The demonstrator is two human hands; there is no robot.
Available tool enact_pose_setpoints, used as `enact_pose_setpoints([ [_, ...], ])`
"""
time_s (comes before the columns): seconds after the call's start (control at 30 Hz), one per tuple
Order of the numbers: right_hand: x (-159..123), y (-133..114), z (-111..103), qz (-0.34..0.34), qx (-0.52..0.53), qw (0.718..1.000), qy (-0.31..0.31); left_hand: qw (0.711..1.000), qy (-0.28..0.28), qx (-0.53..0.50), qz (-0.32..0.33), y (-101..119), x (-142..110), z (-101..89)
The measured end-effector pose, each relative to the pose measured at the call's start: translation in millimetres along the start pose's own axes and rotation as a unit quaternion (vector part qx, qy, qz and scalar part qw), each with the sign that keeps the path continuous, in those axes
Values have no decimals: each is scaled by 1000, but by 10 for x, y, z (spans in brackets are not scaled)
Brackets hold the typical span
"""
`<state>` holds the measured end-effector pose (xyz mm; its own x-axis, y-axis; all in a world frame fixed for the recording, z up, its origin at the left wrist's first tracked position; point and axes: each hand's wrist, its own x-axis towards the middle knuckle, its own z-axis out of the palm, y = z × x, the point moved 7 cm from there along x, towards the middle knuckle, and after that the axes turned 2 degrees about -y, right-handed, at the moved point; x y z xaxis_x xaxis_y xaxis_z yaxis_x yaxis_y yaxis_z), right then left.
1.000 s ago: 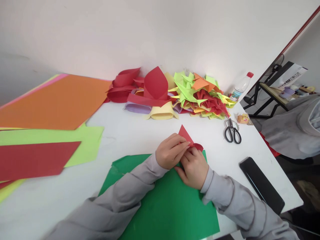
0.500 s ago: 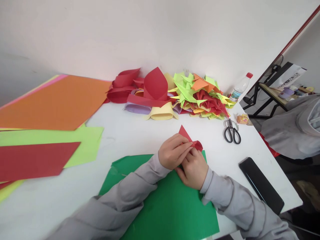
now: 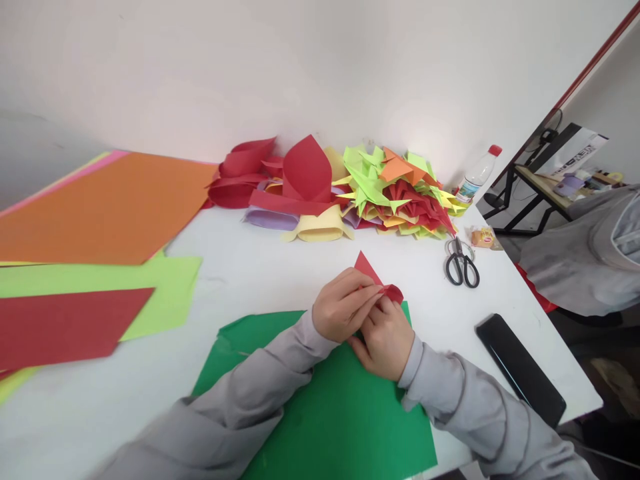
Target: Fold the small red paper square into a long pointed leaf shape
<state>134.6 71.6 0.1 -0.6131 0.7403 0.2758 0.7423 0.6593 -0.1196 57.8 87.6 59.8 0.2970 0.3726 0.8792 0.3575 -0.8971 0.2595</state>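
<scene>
A small piece of red paper (image 3: 369, 267), pointed at one end and curled over at the other, is gripped between my two hands. My left hand (image 3: 345, 305) is closed, its fingertips pinching the paper's near edge. Pressed against it, my right hand (image 3: 386, 337) is closed on the same paper from below; the right fingertips are partly hidden. Both hands are above the far edge of a green sheet (image 3: 340, 413) lying flat on the white table (image 3: 240, 277).
Folded paper shapes (image 3: 370, 180) in several colours are heaped against the wall. Coloured sheets (image 3: 110, 213) lie at left. To the right are black-handled scissors (image 3: 463, 263), a bottle (image 3: 477, 175), a small wrapped snack (image 3: 483, 237) and a black phone-like object (image 3: 520, 367). A person in grey (image 3: 585, 247) is beyond the table.
The view has shifted very slightly, moving everything a little to the left. Both hands keep the same grip on the red paper, whose curled end looks slightly flatter.
</scene>
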Motion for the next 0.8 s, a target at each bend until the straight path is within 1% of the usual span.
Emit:
enact_pose_setpoints([
  [0.27, 1, -10, -12, 1, -4, 1000, 4, 1000, 10, -17, -11, 0, 9, -10],
  [0.43, -7, -3, -7, 3, -4, 1000, -1, 1000, 6, -28, 6, 20, 14, -10],
  [0.6, -1, -6, -15, 1, -5, 1000, 2, 1000, 17, -22, 0, 20, 28, -32],
  [0.8, -1, -8, -17, -5, -2, 1000, 8, 1000, 10, -16, 7, 39, 39, -35],
])
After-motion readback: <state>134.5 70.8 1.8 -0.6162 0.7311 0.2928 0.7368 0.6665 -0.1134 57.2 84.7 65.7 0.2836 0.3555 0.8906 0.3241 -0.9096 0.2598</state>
